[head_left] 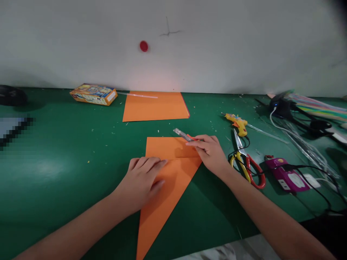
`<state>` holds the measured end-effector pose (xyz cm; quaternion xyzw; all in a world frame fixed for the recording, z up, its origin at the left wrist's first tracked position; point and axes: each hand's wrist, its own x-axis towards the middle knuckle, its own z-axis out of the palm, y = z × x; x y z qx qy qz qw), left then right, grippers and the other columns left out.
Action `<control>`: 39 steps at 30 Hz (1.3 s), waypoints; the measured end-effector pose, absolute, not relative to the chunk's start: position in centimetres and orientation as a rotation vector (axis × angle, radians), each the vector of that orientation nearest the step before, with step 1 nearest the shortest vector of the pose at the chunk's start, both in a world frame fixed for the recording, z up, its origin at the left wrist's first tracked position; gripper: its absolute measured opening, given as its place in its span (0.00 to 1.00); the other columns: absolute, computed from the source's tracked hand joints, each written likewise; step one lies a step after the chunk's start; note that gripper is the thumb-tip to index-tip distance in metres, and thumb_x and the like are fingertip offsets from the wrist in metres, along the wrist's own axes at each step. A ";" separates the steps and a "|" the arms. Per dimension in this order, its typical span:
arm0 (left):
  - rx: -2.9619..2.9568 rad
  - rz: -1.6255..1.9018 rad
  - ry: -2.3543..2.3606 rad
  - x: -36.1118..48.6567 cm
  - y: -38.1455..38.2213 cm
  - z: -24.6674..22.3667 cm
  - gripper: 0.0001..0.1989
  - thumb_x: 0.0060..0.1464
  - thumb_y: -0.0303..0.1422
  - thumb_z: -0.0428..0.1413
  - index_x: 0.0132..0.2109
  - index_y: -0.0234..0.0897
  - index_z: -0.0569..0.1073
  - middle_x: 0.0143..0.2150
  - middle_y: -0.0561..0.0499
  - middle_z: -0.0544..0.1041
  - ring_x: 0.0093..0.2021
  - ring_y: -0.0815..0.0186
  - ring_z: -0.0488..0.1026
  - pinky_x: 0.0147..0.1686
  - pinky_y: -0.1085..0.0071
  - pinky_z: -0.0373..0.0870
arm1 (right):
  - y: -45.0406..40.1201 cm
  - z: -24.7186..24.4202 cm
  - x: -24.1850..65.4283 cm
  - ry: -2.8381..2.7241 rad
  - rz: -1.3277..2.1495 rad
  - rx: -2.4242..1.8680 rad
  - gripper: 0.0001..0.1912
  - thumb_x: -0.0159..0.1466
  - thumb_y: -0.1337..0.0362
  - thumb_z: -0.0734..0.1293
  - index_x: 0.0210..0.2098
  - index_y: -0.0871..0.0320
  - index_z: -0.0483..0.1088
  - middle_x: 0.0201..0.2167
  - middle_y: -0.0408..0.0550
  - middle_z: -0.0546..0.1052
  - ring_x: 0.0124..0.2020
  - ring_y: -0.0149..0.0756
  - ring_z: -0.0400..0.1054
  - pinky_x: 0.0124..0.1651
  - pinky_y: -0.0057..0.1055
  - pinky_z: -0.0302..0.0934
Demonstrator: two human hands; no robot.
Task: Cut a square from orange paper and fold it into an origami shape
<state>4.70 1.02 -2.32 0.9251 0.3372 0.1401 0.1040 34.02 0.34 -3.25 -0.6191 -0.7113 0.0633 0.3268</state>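
A sheet of orange paper [173, 180] lies in front of me, tapering to a point at the table's near edge. A crease or cut line runs across its upper part. My left hand [142, 180] rests on the paper's left side, fingers stretched out and thumb apart. At the upper right of the sheet, my right hand [213, 153] is closed around a box cutter [184, 135] with a clear and orange body. The cutter points away to the left, and its blade cannot be made out. Part of its handle is hidden by my fingers.
More orange paper [155, 108] lies by the wall, near an orange box [94, 94]. On the right are a yellow glue gun [237, 123], scissors [245, 162] with red and yellow handles, a purple power strip [287, 175] and tangled cables. A dark object [12, 95] sits far left.
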 end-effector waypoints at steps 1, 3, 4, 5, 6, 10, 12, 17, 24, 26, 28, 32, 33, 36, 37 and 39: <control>2.722 0.420 0.983 4.7 1.0 -2.3 0.22 0.63 0.28 0.55 0.63 0.41 0.68 0.56 0.47 0.75 0.54 0.56 0.70 0.53 0.57 0.58 | 0.4 -3.3 34.2 -1.882 0.139 -1.638 0.20 0.70 0.70 0.60 0.45 0.45 0.82 0.49 0.47 0.79 0.47 0.46 0.67 0.54 0.48 0.63; 2.715 0.444 0.956 4.8 0.9 -2.2 0.20 0.63 0.26 0.54 0.61 0.41 0.70 0.54 0.48 0.76 0.53 0.57 0.71 0.52 0.58 0.58 | 0.4 -3.3 34.3 -1.928 0.108 -1.651 0.19 0.69 0.70 0.61 0.44 0.47 0.82 0.50 0.49 0.78 0.48 0.47 0.66 0.56 0.49 0.62; 2.713 0.458 0.940 4.8 0.9 -2.1 0.20 0.63 0.26 0.53 0.60 0.41 0.71 0.53 0.48 0.76 0.52 0.57 0.71 0.51 0.59 0.58 | 0.3 -3.3 34.2 -1.948 0.095 -1.656 0.18 0.69 0.69 0.61 0.45 0.47 0.82 0.50 0.49 0.78 0.50 0.48 0.65 0.56 0.50 0.62; 2.713 0.472 0.925 4.8 0.9 -2.1 0.19 0.63 0.25 0.53 0.59 0.41 0.72 0.53 0.48 0.77 0.52 0.58 0.71 0.51 0.59 0.58 | 0.1 -3.1 34.1 -1.967 0.082 -1.666 0.17 0.69 0.68 0.62 0.45 0.47 0.82 0.51 0.49 0.77 0.51 0.49 0.64 0.57 0.51 0.61; 2.713 0.485 0.913 4.8 0.9 -2.0 0.18 0.64 0.25 0.53 0.59 0.41 0.72 0.53 0.48 0.77 0.52 0.58 0.71 0.50 0.59 0.58 | 0.0 -2.9 33.9 -1.987 0.072 -1.679 0.16 0.69 0.67 0.63 0.45 0.47 0.82 0.53 0.49 0.77 0.53 0.51 0.63 0.58 0.53 0.60; 2.714 0.522 0.889 4.9 0.9 -1.9 0.17 0.63 0.25 0.53 0.57 0.41 0.73 0.52 0.48 0.78 0.50 0.58 0.73 0.49 0.59 0.59 | -0.8 -1.8 33.3 -2.112 0.150 -1.692 0.13 0.68 0.61 0.67 0.47 0.41 0.81 0.65 0.43 0.68 0.61 0.58 0.56 0.60 0.60 0.55; 2.713 0.536 0.877 5.0 0.9 -1.9 0.18 0.63 0.25 0.52 0.57 0.42 0.73 0.51 0.48 0.78 0.50 0.59 0.73 0.49 0.59 0.59 | -1.1 -1.5 33.1 -2.182 0.273 -1.645 0.13 0.70 0.58 0.65 0.48 0.39 0.81 0.69 0.40 0.63 0.65 0.58 0.52 0.62 0.61 0.52; 2.722 0.571 0.843 5.0 1.0 -1.9 0.18 0.64 0.24 0.52 0.57 0.42 0.73 0.50 0.49 0.78 0.49 0.59 0.73 0.48 0.59 0.59 | -1.1 -1.8 33.1 -2.203 0.455 -1.553 0.11 0.71 0.57 0.65 0.45 0.41 0.81 0.70 0.40 0.63 0.67 0.57 0.50 0.66 0.62 0.48; 2.701 0.540 0.836 5.0 0.9 -1.7 0.16 0.65 0.25 0.51 0.57 0.42 0.72 0.51 0.49 0.78 0.48 0.60 0.73 0.48 0.59 0.58 | -0.5 -2.1 33.6 -2.121 0.479 -1.487 0.11 0.69 0.63 0.66 0.41 0.45 0.81 0.61 0.44 0.72 0.63 0.52 0.58 0.65 0.58 0.52; 2.703 0.529 0.849 5.0 0.9 -1.7 0.16 0.66 0.25 0.50 0.57 0.42 0.73 0.51 0.49 0.78 0.49 0.60 0.73 0.48 0.58 0.58 | -0.5 -2.1 33.8 -2.098 0.477 -1.485 0.10 0.69 0.64 0.66 0.40 0.45 0.80 0.61 0.44 0.72 0.63 0.51 0.58 0.66 0.57 0.52; 2.709 0.513 0.863 5.0 0.9 -1.7 0.17 0.66 0.26 0.50 0.58 0.43 0.72 0.52 0.49 0.78 0.49 0.59 0.73 0.49 0.58 0.59 | -0.6 -2.1 33.8 -2.089 0.479 -1.494 0.09 0.69 0.63 0.67 0.40 0.45 0.80 0.62 0.44 0.71 0.64 0.51 0.58 0.66 0.58 0.51; 2.726 0.500 0.873 5.0 0.9 -1.7 0.18 0.65 0.25 0.50 0.57 0.44 0.73 0.51 0.48 0.79 0.49 0.59 0.74 0.49 0.58 0.60 | -0.7 -2.0 33.6 -2.119 0.485 -1.505 0.07 0.67 0.61 0.70 0.42 0.43 0.81 0.65 0.44 0.69 0.65 0.54 0.56 0.66 0.62 0.51; 2.728 0.501 0.871 5.0 0.9 -1.7 0.18 0.65 0.25 0.50 0.57 0.44 0.74 0.51 0.48 0.79 0.49 0.59 0.74 0.49 0.58 0.60 | -0.7 -2.0 33.5 -2.127 0.481 -1.506 0.07 0.67 0.61 0.71 0.41 0.43 0.81 0.65 0.44 0.68 0.65 0.55 0.56 0.66 0.63 0.50; 2.730 0.508 0.866 5.0 1.0 -1.7 0.18 0.64 0.24 0.50 0.57 0.43 0.73 0.51 0.48 0.79 0.49 0.59 0.74 0.48 0.58 0.60 | -0.7 -2.0 33.5 -2.136 0.470 -1.506 0.05 0.65 0.63 0.73 0.37 0.44 0.82 0.64 0.43 0.69 0.64 0.55 0.57 0.65 0.63 0.51; 2.730 0.506 0.865 5.0 1.0 -1.7 0.18 0.65 0.25 0.50 0.57 0.43 0.73 0.51 0.48 0.79 0.49 0.59 0.74 0.48 0.58 0.59 | -0.6 -2.0 33.6 -2.137 0.472 -1.505 0.05 0.64 0.63 0.73 0.36 0.45 0.82 0.64 0.44 0.69 0.64 0.55 0.57 0.65 0.63 0.51; 2.732 0.497 0.864 5.0 0.9 -1.7 0.17 0.65 0.25 0.50 0.58 0.43 0.73 0.51 0.48 0.78 0.49 0.58 0.74 0.48 0.59 0.59 | -0.5 -1.9 33.8 -2.139 0.483 -1.501 0.05 0.63 0.64 0.74 0.36 0.45 0.82 0.64 0.44 0.70 0.63 0.55 0.57 0.65 0.62 0.51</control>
